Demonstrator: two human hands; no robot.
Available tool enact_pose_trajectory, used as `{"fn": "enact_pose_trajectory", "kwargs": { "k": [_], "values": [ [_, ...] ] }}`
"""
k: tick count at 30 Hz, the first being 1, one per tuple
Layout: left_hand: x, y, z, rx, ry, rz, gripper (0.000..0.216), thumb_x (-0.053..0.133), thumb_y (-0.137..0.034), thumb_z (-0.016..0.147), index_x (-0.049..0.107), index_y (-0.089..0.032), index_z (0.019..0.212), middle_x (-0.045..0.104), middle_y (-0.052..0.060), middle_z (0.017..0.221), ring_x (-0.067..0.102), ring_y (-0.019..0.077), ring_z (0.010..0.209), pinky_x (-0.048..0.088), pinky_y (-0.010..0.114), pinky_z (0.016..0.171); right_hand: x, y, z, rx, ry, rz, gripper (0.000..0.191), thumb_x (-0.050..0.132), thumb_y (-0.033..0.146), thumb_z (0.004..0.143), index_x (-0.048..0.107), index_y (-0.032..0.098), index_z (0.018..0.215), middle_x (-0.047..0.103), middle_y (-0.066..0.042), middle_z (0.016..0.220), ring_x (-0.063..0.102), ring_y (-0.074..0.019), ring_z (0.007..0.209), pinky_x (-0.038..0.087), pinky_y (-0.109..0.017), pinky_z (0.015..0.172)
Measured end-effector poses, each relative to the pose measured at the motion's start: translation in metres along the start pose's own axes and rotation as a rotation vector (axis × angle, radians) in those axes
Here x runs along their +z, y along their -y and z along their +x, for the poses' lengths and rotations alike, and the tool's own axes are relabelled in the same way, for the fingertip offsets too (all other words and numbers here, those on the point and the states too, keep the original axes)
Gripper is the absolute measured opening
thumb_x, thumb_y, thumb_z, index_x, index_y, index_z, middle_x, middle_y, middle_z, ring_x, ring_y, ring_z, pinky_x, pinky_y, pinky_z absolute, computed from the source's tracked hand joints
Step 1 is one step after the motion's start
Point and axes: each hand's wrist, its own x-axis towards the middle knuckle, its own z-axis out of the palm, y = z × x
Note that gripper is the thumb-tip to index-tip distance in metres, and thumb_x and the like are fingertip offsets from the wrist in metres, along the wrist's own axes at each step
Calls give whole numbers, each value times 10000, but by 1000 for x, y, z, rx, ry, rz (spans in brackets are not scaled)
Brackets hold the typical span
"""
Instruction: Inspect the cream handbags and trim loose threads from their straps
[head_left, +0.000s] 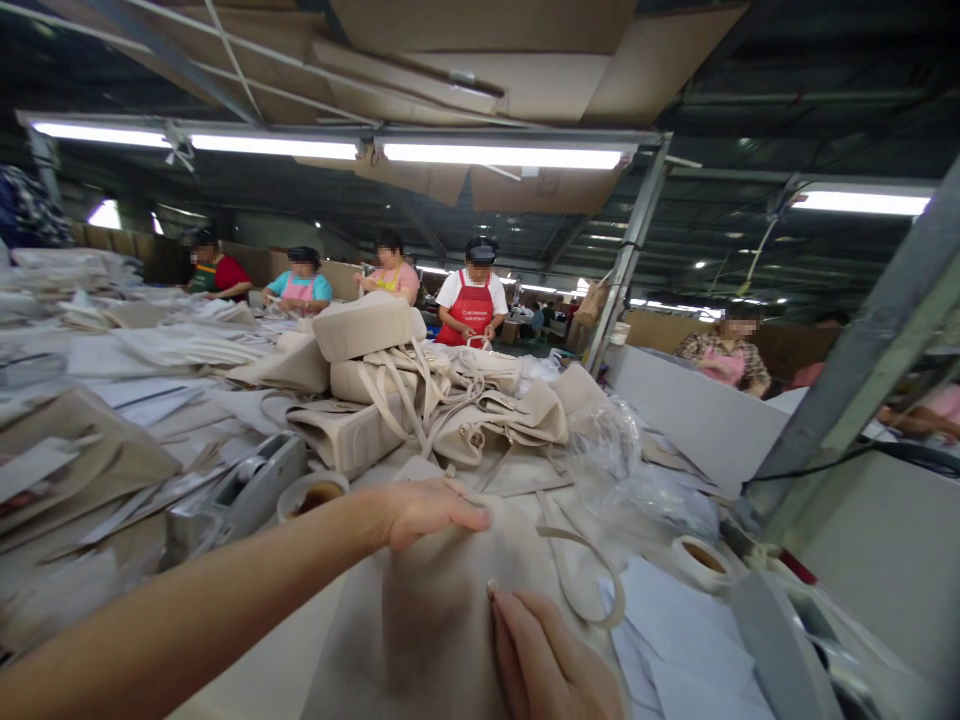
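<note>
the beige bag [442, 620] lies flat on the tabletop [277, 670] right in front of the person, its long axis running away from the body toward the heap of finished bags. both hands are on it, one at each end of that axis. the left hand [424, 510] reaches in from the left across the far, upper edge: the thumb is stretched along the near face and the fingers go over the edge out of sight, so i cannot tell whether it clamps the cloth or only rests there. the right hand [551, 655] sits at the near end, closest to the body, fingers together and pointing away along the bag's right side, tips pressed to the fabric; whether it pinches a fold cannot be told either.

a loose strap loop [596, 590] curls just beside the right hand, on the bag's right. beyond the left hand, the pile of beige handbags [405, 400] blocks the far side with its straps hanging toward the bag. to the left stand a tape dispenser [240, 495] and a tape roll [311, 492], near the left forearm. to the right lie crumpled clear plastic [637, 480] and a second tape roll [701, 560], well apart from the hands. co-workers [471, 295] stand at the far end.
</note>
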Motion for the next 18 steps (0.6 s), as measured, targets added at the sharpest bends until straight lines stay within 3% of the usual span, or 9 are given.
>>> {"fn": "enact_pose_trajectory", "kwargs": {
  "k": [6, 10, 14, 18],
  "values": [
    [-3, 2, 4, -24, -21, -19, 480, 906, -405, 414, 701, -181, 785, 747, 5, 739, 691, 243, 699, 559, 343, 660, -6, -1, 24, -250, -3, -96, 201, 479, 157, 964, 677, 190, 946, 735, -27, 745, 661, -139, 541, 435, -243, 488],
    [-5, 3, 3, -35, -33, -28, 466, 906, -399, 442, 707, -181, 802, 742, 3, 741, 694, 245, 713, 564, 348, 671, -14, 6, 41, -292, -2, -94, 285, 365, 144, 996, 614, 204, 871, 637, 15, 632, 600, -134, 471, 366, -271, 460],
    [-6, 4, 3, -35, -32, -44, 479, 909, -388, 442, 700, -184, 822, 746, -3, 767, 697, 244, 766, 557, 337, 700, -10, 0, 55, -159, 23, -75, 302, 355, 152, 966, 513, 245, 727, 583, 11, 604, 552, -136, 440, 334, -279, 437],
    [-8, 9, 4, -30, -58, -52, 528, 911, -395, 415, 688, -181, 843, 753, 16, 804, 700, 267, 823, 550, 351, 729, -15, -26, 57, 190, 18, 73, 163, 440, 213, 879, 516, 248, 739, 610, -21, 646, 592, -174, 536, 410, -282, 496]
  ]
}}
